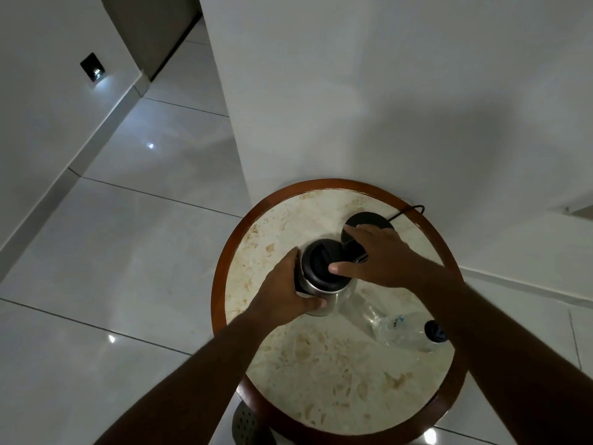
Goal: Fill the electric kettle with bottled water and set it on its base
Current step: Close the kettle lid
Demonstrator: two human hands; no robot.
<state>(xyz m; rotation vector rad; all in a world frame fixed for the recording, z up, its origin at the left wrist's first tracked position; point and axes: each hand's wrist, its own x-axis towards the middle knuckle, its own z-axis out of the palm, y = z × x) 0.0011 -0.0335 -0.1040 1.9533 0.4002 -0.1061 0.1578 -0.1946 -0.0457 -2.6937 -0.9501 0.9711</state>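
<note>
A steel electric kettle (324,268) with a black lid stands on a round marble-topped table (321,364). My left hand (282,293) wraps the kettle's left side. My right hand (375,255) grips the black handle on its right, thumb lying across the lid. The black round base (369,218) sits just behind the right hand, its cord trailing to the wall. A clear plastic water bottle (404,329) with a dark cap lies on its side to the right of the kettle.
A white wall rises right behind the table. The table has a brown wooden rim (221,261). Glossy white floor tiles spread to the left. A dark perforated object (247,425) shows below the table's front edge.
</note>
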